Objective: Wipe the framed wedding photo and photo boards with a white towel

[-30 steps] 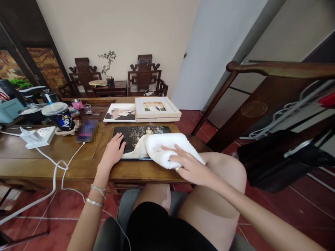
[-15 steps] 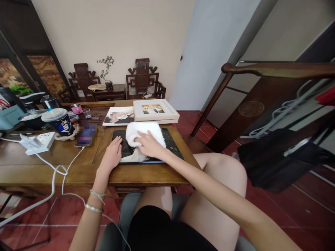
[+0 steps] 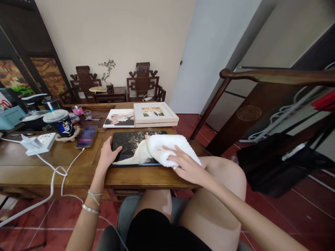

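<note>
Towel (image 3: 170, 148) overhanging table edge (image 3: 146, 181) under flat right hand (image 3: 187, 167), left hand (image 3: 106, 157) flat bracing photo panel (image 3: 129, 144)

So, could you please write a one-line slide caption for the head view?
Right hand presses a white towel on a dark photo panel; left hand steadies its edge.

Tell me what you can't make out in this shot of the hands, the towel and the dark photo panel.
- Head view: the white towel and right hand hide the right part of the dark photo panel.
- Phone screen: blurred out.
- Unframed print: its picture is partly blurred.
- Cup printing: too small to read.
- Left hand palm: hidden, pressed down on the panel's left edge.
</note>
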{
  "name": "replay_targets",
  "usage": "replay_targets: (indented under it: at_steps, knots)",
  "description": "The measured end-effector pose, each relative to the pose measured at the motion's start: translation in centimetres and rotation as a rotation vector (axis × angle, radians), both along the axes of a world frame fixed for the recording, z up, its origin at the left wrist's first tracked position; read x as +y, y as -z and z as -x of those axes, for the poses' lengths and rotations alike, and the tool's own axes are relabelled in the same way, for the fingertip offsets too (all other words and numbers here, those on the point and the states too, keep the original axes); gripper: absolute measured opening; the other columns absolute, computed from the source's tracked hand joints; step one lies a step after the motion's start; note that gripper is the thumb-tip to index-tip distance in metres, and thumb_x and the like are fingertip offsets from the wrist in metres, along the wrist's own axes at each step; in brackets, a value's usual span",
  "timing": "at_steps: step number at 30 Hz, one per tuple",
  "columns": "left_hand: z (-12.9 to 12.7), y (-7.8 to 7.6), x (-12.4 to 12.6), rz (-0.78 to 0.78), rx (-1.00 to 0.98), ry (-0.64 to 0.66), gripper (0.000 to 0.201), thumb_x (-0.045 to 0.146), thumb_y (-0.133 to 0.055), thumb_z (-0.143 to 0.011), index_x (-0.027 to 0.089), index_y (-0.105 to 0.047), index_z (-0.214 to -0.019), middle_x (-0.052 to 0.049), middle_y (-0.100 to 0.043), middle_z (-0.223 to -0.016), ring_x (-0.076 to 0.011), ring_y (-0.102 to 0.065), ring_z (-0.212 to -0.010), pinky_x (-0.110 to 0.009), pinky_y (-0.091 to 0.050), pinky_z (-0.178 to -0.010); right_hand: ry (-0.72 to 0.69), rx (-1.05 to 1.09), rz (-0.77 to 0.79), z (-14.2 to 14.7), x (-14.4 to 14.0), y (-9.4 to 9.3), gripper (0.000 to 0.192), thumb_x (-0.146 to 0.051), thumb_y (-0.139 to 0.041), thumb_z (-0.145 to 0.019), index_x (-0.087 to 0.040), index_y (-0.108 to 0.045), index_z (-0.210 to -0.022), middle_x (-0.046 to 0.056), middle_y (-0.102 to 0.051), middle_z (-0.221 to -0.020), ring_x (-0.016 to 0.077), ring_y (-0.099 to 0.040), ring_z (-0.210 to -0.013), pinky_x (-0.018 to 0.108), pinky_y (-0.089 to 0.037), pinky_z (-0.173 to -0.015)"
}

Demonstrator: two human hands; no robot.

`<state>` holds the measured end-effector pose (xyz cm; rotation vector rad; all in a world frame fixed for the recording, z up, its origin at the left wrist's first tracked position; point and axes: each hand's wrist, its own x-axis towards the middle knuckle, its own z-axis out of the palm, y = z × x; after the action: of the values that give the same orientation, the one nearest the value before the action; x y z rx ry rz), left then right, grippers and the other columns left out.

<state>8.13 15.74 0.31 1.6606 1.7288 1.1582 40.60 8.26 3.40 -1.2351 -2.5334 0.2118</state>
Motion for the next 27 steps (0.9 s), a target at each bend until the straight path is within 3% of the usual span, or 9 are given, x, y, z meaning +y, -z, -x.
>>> replay_targets:
  at_steps: [4, 7, 9, 12, 16, 19, 22, 24, 27]
  knots:
    - [1.5, -2.4, 0.3, 0.213, -0.399, 0.06, 0.053, 0.044, -0.051, -0.093, 0.021, -0.042, -0.139, -0.016, -0.068, -0.115, -0.0273, -0.068, -0.107, -0.046, -0.055, -0.09, 0.054, 0.007, -0.021, 2.6, 0.6, -0.3, 0.018, -0.021, -0.052, -0.088, -0.017, -0.067, -0.097, 0.018, -0.052, -0.144, 0.0312, -0.032, -0.144, 0.064, -0.021, -0.115]
    - [1.9, -5.5, -1.1, 0.278, -0.625, 0.079, 0.046, 0.043, -0.039, -0.095, 0.023, -0.044, -0.137, -0.012, -0.071, -0.101, -0.023, -0.072, -0.095, -0.04, -0.057, -0.084, -0.038, 0.048, -0.077, 6.3, 0.3, -1.1, 0.03, -0.043, -0.065, -0.085, -0.018, -0.068, -0.102, 0.015, -0.045, -0.15, 0.035, -0.028, -0.145, 0.067, -0.02, -0.115]
    - [1.4, -7.7, -2.7, 0.235, -0.763, 0.061, 0.048, 0.04, -0.044, -0.093, 0.023, -0.043, -0.137, -0.01, -0.07, -0.1, -0.0221, -0.072, -0.093, -0.038, -0.057, -0.084, -0.098, 0.071, -0.169, 8.8, -0.1, -1.7, 0.029, -0.039, -0.07, -0.082, -0.02, -0.068, -0.104, 0.013, -0.041, -0.153, 0.0362, -0.027, -0.145, 0.067, -0.022, -0.114]
    - [0.0, -10.5, -5.2, 0.116, -0.891, 0.09, 0.05, 0.04, -0.058, -0.087, 0.023, -0.049, -0.133, -0.01, -0.069, -0.107, -0.0218, -0.07, -0.098, -0.035, -0.055, -0.087, -0.087, 0.125, -0.374, 11.2, -0.6, -2.3, 0.024, -0.015, -0.066, -0.08, -0.021, -0.068, -0.104, 0.012, -0.041, -0.153, 0.0372, -0.033, -0.142, 0.065, -0.031, -0.11]
    - [-1.7, -12.6, -7.4, -0.014, -0.98, 0.129, 0.047, 0.037, -0.062, -0.085, 0.022, -0.053, -0.128, -0.011, -0.068, -0.113, -0.0225, -0.066, -0.108, -0.037, -0.05, -0.096, -0.057, 0.238, -0.635, 11.4, -0.8, -3.1, 0.029, -0.003, -0.057, -0.073, -0.018, -0.068, -0.095, 0.014, -0.053, -0.144, 0.0369, -0.048, -0.132, 0.053, -0.048, -0.101]
    - [-2.7, -12.5, -7.8, -0.12, -0.98, 0.211, 0.044, 0.041, -0.06, -0.085, 0.022, -0.056, -0.125, -0.011, -0.066, -0.121, -0.0244, -0.062, -0.116, -0.04, -0.046, -0.103, -0.023, 0.356, -0.767, 10.2, -0.4, -4.5, 0.028, -0.002, -0.055, -0.071, -0.016, -0.067, -0.092, 0.017, -0.064, -0.128, 0.0333, -0.059, -0.12, 0.043, -0.056, -0.089]
    - [-3.8, -10.8, -7.5, -0.061, -0.94, 0.244, 0.042, 0.038, -0.061, -0.085, 0.022, -0.057, -0.123, -0.011, -0.063, -0.128, -0.0267, -0.059, -0.12, -0.044, -0.045, -0.104, 0.095, 0.549, -0.798, 8.8, 0.2, -6.6, 0.014, -0.011, -0.058, -0.078, -0.017, -0.065, -0.089, 0.01, -0.073, -0.089, 0.0249, -0.069, -0.084, 0.034, -0.057, -0.069]
    - [-4.6, -8.9, -6.9, 0.095, -0.903, 0.179, 0.043, 0.03, -0.064, -0.083, 0.02, -0.055, -0.124, -0.013, -0.06, -0.13, -0.028, -0.057, -0.124, -0.045, -0.045, -0.105, 0.202, 0.725, -0.743, 7.8, 0.6, -8.0, 0.005, -0.022, -0.063, -0.082, -0.019, -0.063, -0.079, 0.001, -0.065, -0.064, 0.0184, -0.063, -0.061, 0.03, -0.053, -0.058]
    - [-5.8, -6.2, -6.1, 0.23, -0.912, 0.028, 0.049, 0.022, -0.063, -0.085, 0.019, -0.049, -0.131, -0.015, -0.055, -0.135, -0.0261, -0.051, -0.13, -0.04, -0.045, -0.106, 0.329, 1.039, -0.61, 6.5, 1.4, -9.5, 0.02, -0.031, -0.071, -0.08, -0.019, -0.059, -0.07, -0.003, -0.057, -0.059, 0.0151, -0.057, -0.058, 0.029, -0.052, -0.057]
